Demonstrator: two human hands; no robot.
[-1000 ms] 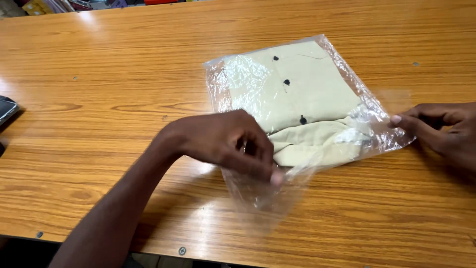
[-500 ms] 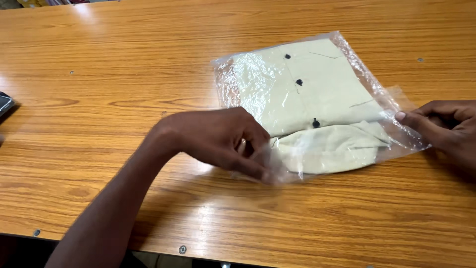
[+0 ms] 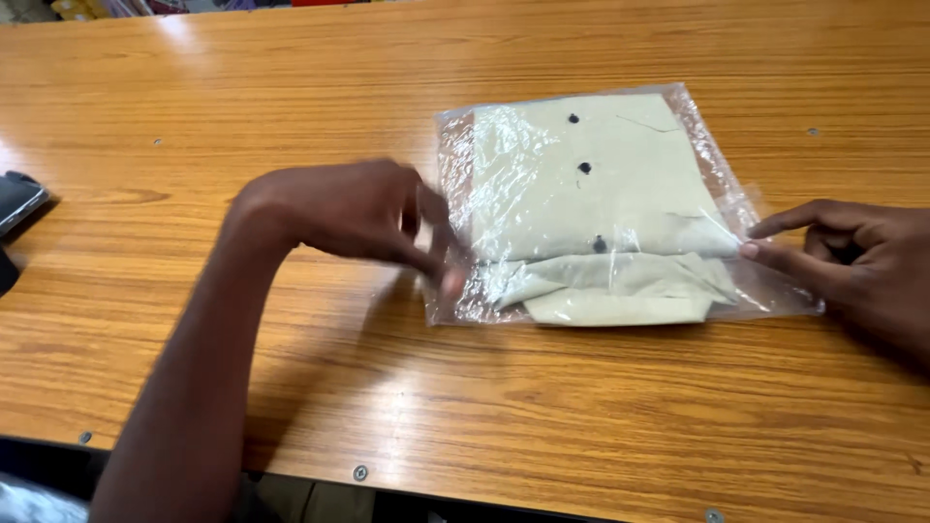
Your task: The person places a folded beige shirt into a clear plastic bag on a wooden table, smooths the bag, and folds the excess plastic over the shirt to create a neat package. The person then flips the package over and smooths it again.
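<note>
Left hand (image 3: 363,218) blurred, fingertips pinching the clear bag (image 3: 620,203) edge; right hand (image 3: 852,257) presses its flap flat on the counter (image 3: 291,97); folded beige shirt (image 3: 601,184) inside

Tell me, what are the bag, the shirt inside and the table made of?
Bag: thin clear plastic, probably; it shines and crinkles. Shirt: looks like soft matte cream cloth, folded, with dark buttons. Table: glossy wood grain, maybe laminate.

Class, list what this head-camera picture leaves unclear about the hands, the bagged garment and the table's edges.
- Left hand: fingertips motion-blurred; grip on the clear bag uncertain.
- Right hand: cut off by the right edge.
- Cream garment: folded, so its type is hidden.
- Dark object: cropped by the left edge.
</note>
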